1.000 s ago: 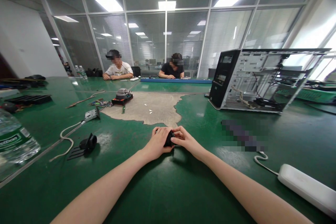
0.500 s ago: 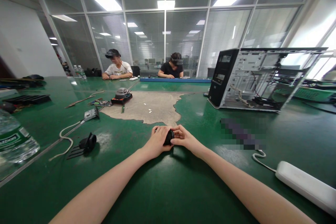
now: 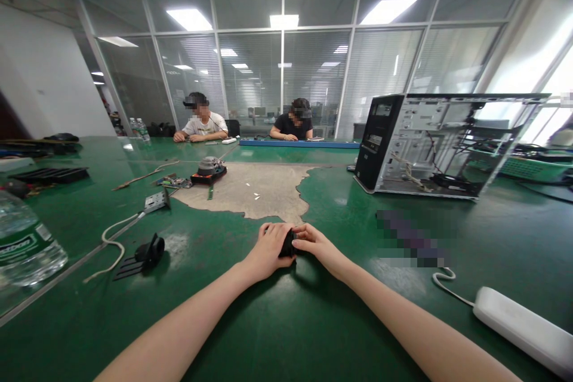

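Green table [image 3: 277, 328] spreads wide under both arms, and behind it stands a glass wall [image 3: 250, 80]. Both forearms reach forward from the lower corners and meet at the middle, just before the bare beige patch [image 3: 255, 191]. The left hand [image 3: 268, 250] is turned with its back upward; its fingers are curved around a small black part [image 3: 287, 245], and its thumb lies along the near side. The right hand [image 3: 316, 245] comes from the other side with bent fingers, and its thumb and fingertips pinch at the right end of the part. Most of the part is hidden by the hands, so I cannot tell whether it touches the table. Well apart, to the left, lies a black plastic piece [image 3: 151, 249].
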Demonstrator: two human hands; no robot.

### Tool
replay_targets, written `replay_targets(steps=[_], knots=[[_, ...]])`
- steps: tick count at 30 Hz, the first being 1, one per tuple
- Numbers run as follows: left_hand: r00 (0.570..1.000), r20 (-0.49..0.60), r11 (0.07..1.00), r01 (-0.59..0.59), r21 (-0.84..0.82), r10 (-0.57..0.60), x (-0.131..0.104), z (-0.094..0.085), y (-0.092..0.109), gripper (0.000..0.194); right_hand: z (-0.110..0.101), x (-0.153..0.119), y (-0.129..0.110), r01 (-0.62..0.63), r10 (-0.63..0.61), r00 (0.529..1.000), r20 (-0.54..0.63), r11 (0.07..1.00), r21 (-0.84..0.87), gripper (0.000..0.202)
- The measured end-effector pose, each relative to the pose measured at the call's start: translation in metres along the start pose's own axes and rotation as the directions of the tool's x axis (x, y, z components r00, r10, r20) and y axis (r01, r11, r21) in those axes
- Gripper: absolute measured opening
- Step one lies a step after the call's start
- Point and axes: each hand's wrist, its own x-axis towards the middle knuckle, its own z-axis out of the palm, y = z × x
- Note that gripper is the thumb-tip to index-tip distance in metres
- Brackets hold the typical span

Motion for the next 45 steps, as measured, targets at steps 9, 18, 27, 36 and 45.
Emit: replay_targets(steps=[9, 18, 27, 36, 45], knots=[[1.000, -0.001, 1.000, -0.002, 0.005, 0.002, -0.001, 0.001, -0.001, 0.055, 0.005, -0.004, -0.007, 0.004, -0.005, 1.000, 0.026, 0.999, 0.033, 0.032], [1.000, -0.004, 1.000, -0.009, 0.021, 0.009, 0.000, 0.003, -0.002, 0.057, -0.001, 0.002, 0.003, 0.005, -0.006, 1.000, -0.011, 0.999, -0.039, 0.030], [1.000, -0.009, 1.000, -0.009, 0.007, 0.009, -0.001, 0.002, -0.002, 0.056, 0.005, -0.003, -0.005, 0.005, -0.005, 1.000, 0.007, 1.000, 0.003, 0.034], [1.000, -0.014, 1.000, -0.006, 0.018, 0.007, -0.002, 0.003, -0.003, 0.057, 0.002, 0.001, 0.000, -0.013, 0.013, 1.000, -0.019, 1.000, -0.016, 0.031], [1.000, -0.022, 1.000, -0.009, 0.006, 0.009, -0.002, 0.005, -0.004, 0.057, 0.006, -0.002, -0.001, 0.027, -0.027, 0.999, -0.023, 1.000, 0.008, 0.032]])
